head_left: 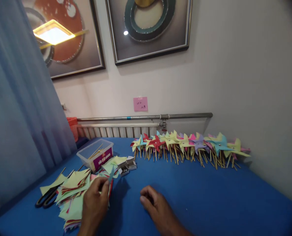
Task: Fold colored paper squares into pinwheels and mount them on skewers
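My left hand (95,202) rests on a heap of cut coloured paper squares (73,193) at the lower left, its fingers pinched on a small blue-grey piece of paper (111,175) that sticks up. My right hand (157,206) lies on the blue table (197,196) a little to the right, fingers curled downward, and nothing shows in it. A long row of finished paper pinwheels (190,146) on wooden sticks lies along the far edge by the wall.
A clear plastic box (95,154) with wooden sticks stands behind the paper heap. Small boxes of pins (126,165) lie beside it. Black scissors (46,198) lie at the left. A radiator and pipe (146,117) run along the wall; a curtain hangs at left.
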The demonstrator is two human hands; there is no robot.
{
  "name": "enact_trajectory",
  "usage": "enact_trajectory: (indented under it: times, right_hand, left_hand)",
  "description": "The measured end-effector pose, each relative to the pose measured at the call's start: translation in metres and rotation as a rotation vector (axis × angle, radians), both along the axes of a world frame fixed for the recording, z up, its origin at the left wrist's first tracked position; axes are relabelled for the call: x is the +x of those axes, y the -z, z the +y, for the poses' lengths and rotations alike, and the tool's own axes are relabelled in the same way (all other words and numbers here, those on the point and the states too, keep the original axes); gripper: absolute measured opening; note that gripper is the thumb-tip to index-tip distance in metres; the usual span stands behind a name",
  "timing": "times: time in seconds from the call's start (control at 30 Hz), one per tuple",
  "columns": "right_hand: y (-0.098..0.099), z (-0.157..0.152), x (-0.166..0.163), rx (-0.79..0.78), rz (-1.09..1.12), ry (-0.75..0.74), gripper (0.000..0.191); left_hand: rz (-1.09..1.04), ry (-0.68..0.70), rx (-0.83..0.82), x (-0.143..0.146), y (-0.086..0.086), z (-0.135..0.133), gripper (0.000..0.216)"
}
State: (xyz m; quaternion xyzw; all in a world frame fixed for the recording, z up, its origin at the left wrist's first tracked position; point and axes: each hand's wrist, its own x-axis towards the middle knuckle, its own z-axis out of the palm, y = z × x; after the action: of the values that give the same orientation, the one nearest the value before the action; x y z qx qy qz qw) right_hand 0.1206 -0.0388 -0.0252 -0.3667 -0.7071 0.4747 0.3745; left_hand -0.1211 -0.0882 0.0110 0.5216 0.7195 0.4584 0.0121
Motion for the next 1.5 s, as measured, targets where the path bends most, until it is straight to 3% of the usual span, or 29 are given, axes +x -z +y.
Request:
enact_trajectory:
  times: [0.13,0.27,0.37,0.47,0.57,0.67,0.77,0.87,1.13,1.33,1.5]
  right_hand:
    - [0.004,0.014,-0.002,-0.292,0.403,0.033,0.064]
    - [-0.008,0.02,0.006,-0.433,0.68,0.064,0.053]
    - [-0.012,0.026,0.015,-0.496,0.788,0.19,0.049]
    - [-0.008,0.033,0.022,-0.55,0.814,0.334,0.047]
    - [-0.005,0.038,0.025,-0.554,0.807,0.344,0.047]
    - [-0.006,0.037,0.024,-0.562,0.795,0.259,0.049]
    - [-0.008,0.033,0.024,-0.577,0.771,0.241,0.049]
    - [-0.008,0.032,0.025,-0.556,0.728,0.252,0.048]
    - [-0.002,0.043,0.031,-0.435,0.595,0.261,0.054]
    - [0.006,0.048,0.034,-0.413,0.553,0.337,0.051]
    - [0.008,0.048,0.035,-0.447,0.534,0.277,0.051]
  left_hand:
    - [0.07,0.261,0.011,0.066,-0.008,0.037,0.02]
    - [0.302,0.5,-0.023,0.125,-0.003,0.062,0.021]
    - [0.382,0.602,0.002,0.149,0.01,0.069,0.02]
    - [0.327,0.67,0.116,0.145,0.019,0.07,0.02]
    - [0.14,0.604,0.154,0.124,0.017,0.075,0.021]
    - [-0.127,0.508,0.017,0.108,0.011,0.088,0.018]
    - [-0.466,0.57,-0.13,0.108,0.014,0.099,0.023]
    - [-0.663,0.642,-0.147,0.115,0.02,0.101,0.028]
    - [-0.817,0.609,-0.176,0.116,0.015,0.1,0.035]
    - [-0.823,0.6,-0.154,0.115,0.016,0.103,0.035]
    - [-0.804,0.564,-0.097,0.115,0.017,0.102,0.033]
